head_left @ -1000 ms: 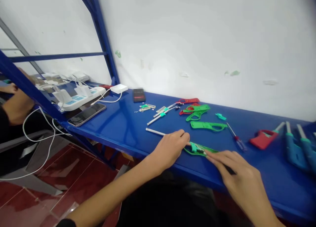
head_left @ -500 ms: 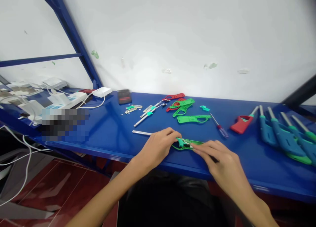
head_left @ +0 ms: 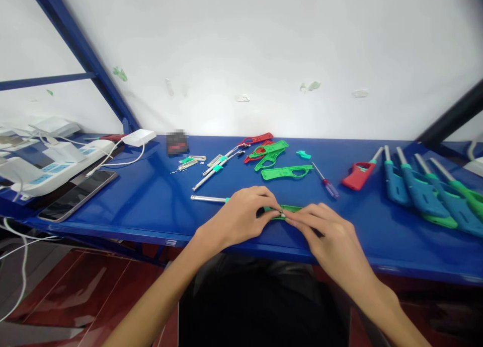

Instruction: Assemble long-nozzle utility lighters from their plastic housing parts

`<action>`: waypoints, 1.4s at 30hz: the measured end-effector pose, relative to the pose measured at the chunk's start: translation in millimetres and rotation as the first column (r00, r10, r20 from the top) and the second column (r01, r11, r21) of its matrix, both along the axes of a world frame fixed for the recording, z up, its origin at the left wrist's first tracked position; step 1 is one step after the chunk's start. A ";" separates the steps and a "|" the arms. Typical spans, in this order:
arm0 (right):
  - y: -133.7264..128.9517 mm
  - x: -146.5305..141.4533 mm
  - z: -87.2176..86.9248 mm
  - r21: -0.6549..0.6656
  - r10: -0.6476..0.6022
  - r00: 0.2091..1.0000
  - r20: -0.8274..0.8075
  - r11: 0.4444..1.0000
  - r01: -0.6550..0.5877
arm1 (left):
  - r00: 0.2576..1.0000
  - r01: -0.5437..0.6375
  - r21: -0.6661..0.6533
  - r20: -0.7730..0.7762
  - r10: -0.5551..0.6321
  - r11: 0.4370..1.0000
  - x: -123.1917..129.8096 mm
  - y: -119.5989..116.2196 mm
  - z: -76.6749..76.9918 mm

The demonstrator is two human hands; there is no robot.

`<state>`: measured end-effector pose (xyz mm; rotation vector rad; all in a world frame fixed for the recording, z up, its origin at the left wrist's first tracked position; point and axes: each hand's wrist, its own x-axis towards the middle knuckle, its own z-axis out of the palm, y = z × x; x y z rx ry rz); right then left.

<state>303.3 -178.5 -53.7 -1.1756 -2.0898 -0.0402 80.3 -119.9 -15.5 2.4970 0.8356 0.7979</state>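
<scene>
An opened green gas-lighter casing (head_left: 292, 208) lies near the table's front edge, its metal tube (head_left: 207, 199) pointing left. My left hand (head_left: 247, 211) is closed over the casing's middle and hides most of it. Its thumb and forefinger pinch at a small pale and dark inner part (head_left: 282, 214). From the right, my right hand (head_left: 328, 228) meets them with fingertips pinched together on that same small part. Exactly what the part is cannot be made out. Behind the hands lie loose green casing halves (head_left: 279, 172) and a screwdriver (head_left: 326, 182).
Lighter tubes with teal collars (head_left: 211, 177) and red casing pieces (head_left: 260, 138) lie farther back. A whole red lighter (head_left: 356, 177) and several blue lighters (head_left: 422, 193) are at the right. A phone (head_left: 79, 196) and a power strip (head_left: 64, 168) occupy the left.
My left thumb and forefinger have moved right to meet my right fingertips, covering the teal piece seen before. The view has shifted, showing the phone more fully.
</scene>
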 end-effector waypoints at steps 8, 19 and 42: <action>0.1 -1.6 2.3 -0.021 -0.011 1.000 -0.018 1.000 0.010 | 0.999 -0.001 -0.031 -0.041 0.000 1.000 0.5 -1.6 0.7; -0.9 1.7 -2.6 0.008 0.044 0.999 0.004 0.999 -0.044 | 0.997 -0.014 -0.044 -0.083 0.010 0.999 2.3 -7.4 2.6; -0.2 -0.4 3.5 -0.025 0.026 0.999 0.048 0.999 -0.024 | 0.985 -0.080 -0.020 -0.155 0.076 0.997 5.1 -11.3 5.7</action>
